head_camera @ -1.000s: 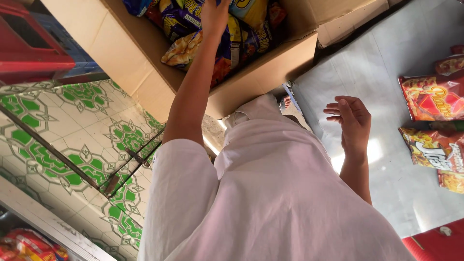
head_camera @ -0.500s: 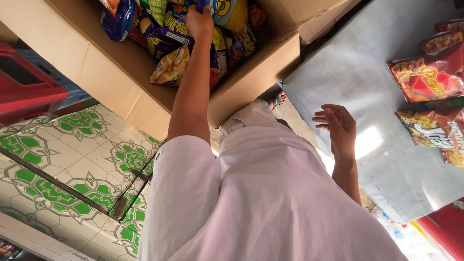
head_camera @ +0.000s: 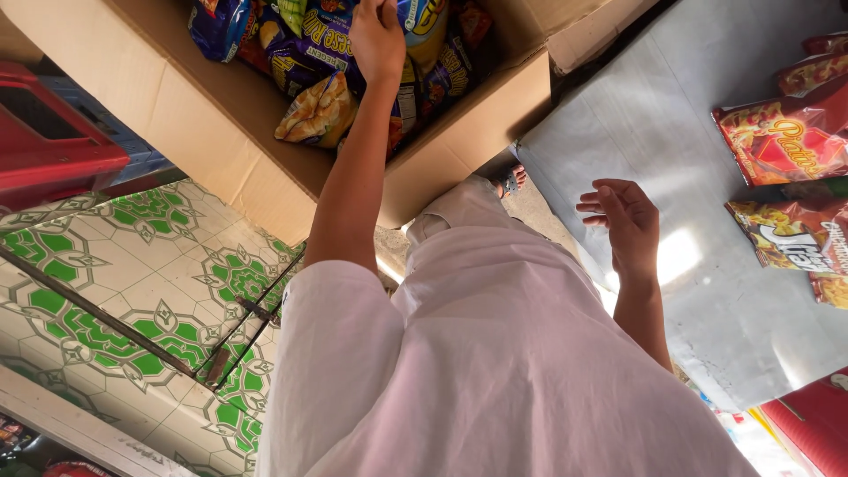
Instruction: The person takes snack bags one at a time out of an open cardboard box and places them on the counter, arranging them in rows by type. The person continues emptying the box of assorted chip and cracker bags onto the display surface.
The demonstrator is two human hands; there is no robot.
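Note:
A large open cardboard box (head_camera: 221,124) at the top holds several snack bags, among them a purple one (head_camera: 318,49) and a pale orange one (head_camera: 320,110). My left hand (head_camera: 378,40) reaches down into the box, its fingers curled on a blue and yellow snack bag (head_camera: 422,18) at the frame's top edge. My right hand (head_camera: 623,221) hovers open with its fingers spread above a grey sheet (head_camera: 671,132), holding nothing. Red snack bags (head_camera: 782,141) lie flat on that sheet at the right. My white garment fills the lower middle.
A red crate (head_camera: 44,132) stands left of the box. Green and white patterned tiles (head_camera: 132,291) with thin metal bars (head_camera: 97,309) across them lie at the lower left. My sandalled foot (head_camera: 510,181) shows between box and sheet. A red object (head_camera: 813,415) sits bottom right.
My left hand has stayed in the box, shifting slightly among the bags and lifting a little. My right hand has stayed open over the grey sheet. The view has wobbled a little.

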